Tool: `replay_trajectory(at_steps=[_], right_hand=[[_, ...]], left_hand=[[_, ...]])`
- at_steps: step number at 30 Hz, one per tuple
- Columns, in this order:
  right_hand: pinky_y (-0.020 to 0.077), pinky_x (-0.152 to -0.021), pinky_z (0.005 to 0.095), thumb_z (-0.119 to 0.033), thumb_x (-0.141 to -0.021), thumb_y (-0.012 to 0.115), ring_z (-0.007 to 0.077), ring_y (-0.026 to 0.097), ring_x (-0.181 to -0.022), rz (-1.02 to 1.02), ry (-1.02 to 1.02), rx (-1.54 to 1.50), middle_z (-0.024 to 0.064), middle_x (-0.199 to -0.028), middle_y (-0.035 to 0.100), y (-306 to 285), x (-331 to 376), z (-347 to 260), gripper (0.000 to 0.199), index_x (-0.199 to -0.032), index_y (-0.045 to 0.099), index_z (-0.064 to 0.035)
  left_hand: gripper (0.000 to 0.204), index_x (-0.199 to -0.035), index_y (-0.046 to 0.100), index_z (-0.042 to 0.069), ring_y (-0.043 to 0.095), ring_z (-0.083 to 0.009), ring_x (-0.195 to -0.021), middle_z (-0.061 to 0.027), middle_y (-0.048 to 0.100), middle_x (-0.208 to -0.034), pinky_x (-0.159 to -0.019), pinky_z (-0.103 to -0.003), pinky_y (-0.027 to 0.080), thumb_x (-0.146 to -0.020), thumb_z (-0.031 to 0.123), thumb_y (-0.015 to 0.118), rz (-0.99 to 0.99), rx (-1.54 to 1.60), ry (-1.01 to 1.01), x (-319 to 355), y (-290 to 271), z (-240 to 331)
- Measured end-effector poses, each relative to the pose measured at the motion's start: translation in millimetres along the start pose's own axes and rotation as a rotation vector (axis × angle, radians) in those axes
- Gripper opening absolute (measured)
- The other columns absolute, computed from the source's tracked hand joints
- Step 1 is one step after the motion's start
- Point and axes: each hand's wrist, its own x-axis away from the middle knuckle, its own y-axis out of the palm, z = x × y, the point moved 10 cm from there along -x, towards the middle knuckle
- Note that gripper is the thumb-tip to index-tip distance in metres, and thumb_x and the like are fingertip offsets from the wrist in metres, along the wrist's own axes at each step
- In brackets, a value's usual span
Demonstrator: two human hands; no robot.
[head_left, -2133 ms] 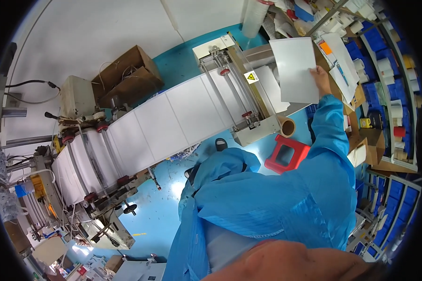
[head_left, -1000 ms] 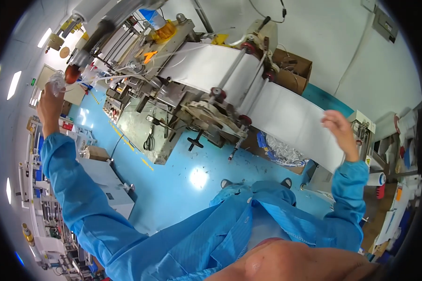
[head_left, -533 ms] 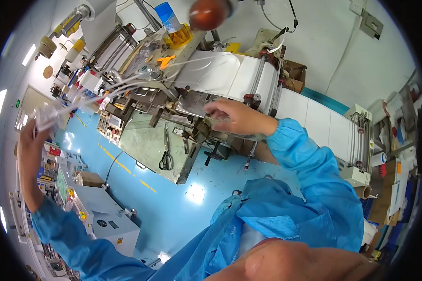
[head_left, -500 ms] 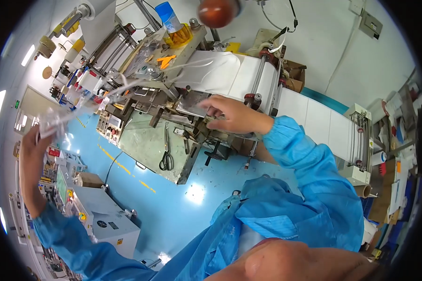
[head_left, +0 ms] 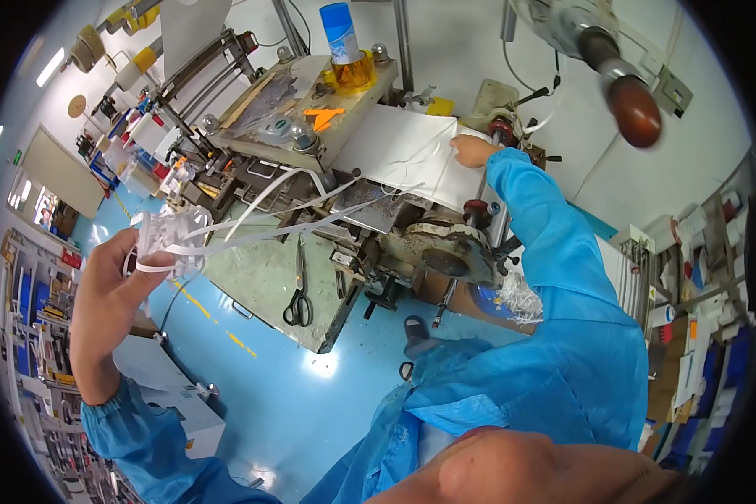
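My left hand (head_left: 113, 286) is closed round a tangled bundle of narrow white strips (head_left: 172, 239), held up at the left. Long strips trail from it to the right, over the machine's near edge, towards the white paper web (head_left: 395, 139). My right hand (head_left: 474, 151) reaches out to the web beside the roller, its fingers curled against the paper's surface. Thin loose strands lie near those fingertips; whether the fingers pinch one is too small to tell.
A machine bed (head_left: 260, 109) carries a blue-capped bottle (head_left: 338, 34) in a yellow holder and an orange clip (head_left: 323, 118). Black-handled scissors (head_left: 298, 307) lie on a greenish panel (head_left: 252, 277). A brown round knob (head_left: 634, 109) hangs at upper right; white shreds (head_left: 519, 298) sit below the machine.
My right arm has stretched forward and right onto the paper web, its fingers now curled. My left hand has come slightly lower and inward with the strips. The view has shifted.
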Motion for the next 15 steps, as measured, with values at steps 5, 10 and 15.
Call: replay_trajectory(at_steps=[5, 10, 15], right_hand=[[0.0392, -0.1, 0.0403, -0.007, -0.079, 0.049, 0.0365, 0.05, -0.115, -0.127, 0.111, 0.042, 0.0217, -0.12, 0.055, 25, -21, 47, 0.038, -0.116, 0.057, 0.0006], [0.0395, -0.099, 0.0396, -0.005, -0.078, 0.048, 0.0356, 0.051, -0.114, -0.125, 0.08, -0.047, 0.0222, -0.117, 0.056, 19, -23, 44, 0.037, -0.114, 0.057, 0.0013], [0.0385, -0.101, 0.0407, -0.007, -0.079, 0.053, 0.0379, 0.049, -0.117, -0.047, 0.097, -0.092, 0.0234, -0.124, 0.053, 6, -24, 41, 0.043, -0.121, 0.053, 0.0022]], left_hand=[[0.031, -0.098, 0.062, -0.003, 0.051, -0.0057, -0.072, -0.0009, 0.062, -0.081, -0.063, -0.023, 0.04, -0.074, 0.017, 0.065, -0.248, -0.086, -0.147, -17, -7, -32], [0.043, -0.1, 0.063, -0.005, 0.06, -0.0125, -0.078, -0.0078, 0.065, -0.087, -0.07, -0.025, 0.045, -0.064, 0.018, 0.072, -0.416, 0.192, -0.126, -16, -16, -50], [0.043, -0.099, 0.063, -0.004, 0.062, -0.0173, -0.079, -0.011, 0.065, -0.092, -0.069, -0.027, 0.048, -0.067, 0.022, 0.074, -0.085, 0.281, -0.075, -4, -40, -66]])
